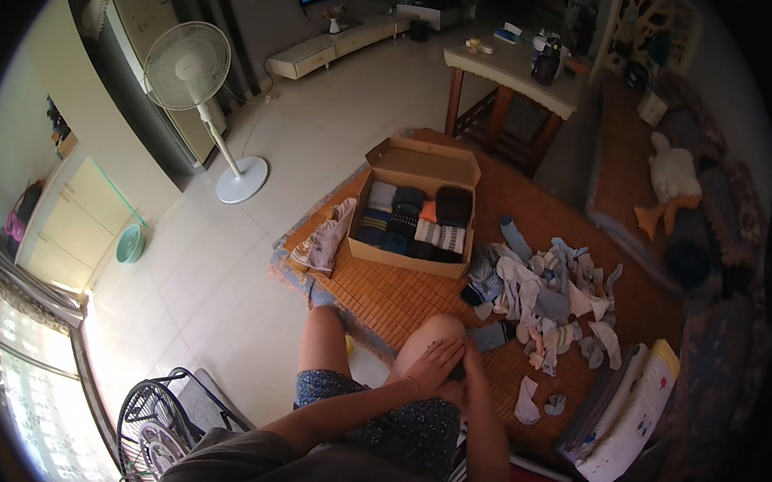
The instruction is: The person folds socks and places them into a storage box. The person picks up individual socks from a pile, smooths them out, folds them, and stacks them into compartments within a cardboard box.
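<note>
My left hand lies palm down over my bare knee, with a ring on one finger. Against it is my right hand, partly covered, near the outer side of the same knee. A small dark patch shows between the hands; whether it is a held sock cannot be made out. Ahead, an open cardboard box holds rolled socks in rows, dark, grey, striped and orange. To its right spreads a loose heap of socks. A grey-blue sock lies close beside my knee.
The box and socks rest on a woven mat. Crumpled light cloth lies left of the box. At right are folded bedding and a plush toy. A standing fan, a table and a green basin stand farther off.
</note>
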Tool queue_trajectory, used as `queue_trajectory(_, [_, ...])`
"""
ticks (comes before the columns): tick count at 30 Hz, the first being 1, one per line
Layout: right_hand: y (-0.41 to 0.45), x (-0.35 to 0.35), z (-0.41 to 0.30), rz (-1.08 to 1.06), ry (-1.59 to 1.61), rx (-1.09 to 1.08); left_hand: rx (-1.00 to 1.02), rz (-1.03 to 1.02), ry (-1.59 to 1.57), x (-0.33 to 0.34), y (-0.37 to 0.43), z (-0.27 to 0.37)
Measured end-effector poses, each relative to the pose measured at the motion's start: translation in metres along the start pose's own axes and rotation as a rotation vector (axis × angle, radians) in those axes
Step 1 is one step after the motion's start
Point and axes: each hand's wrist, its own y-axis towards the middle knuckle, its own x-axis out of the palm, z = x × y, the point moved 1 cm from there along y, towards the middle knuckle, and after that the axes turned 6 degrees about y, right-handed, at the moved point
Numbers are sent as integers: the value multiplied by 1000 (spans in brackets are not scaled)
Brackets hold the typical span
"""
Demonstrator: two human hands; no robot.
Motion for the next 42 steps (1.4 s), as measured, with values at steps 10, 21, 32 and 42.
queue_trajectory(10, [-85,-7,2,276,-207,-609,-51,51,33,24,6,-13])
queue_trajectory(21, [-115,13,-25,115,-682,-787,28,98,-143,21,23,-38])
queue_trajectory(32, [-95,10,-31,205,-666,-370,-584,-14,-558,-3,16,-33])
queue_trajectory(42, [-85,10,-19,330,-713,-363,-647,135,-335,29,5,-29])
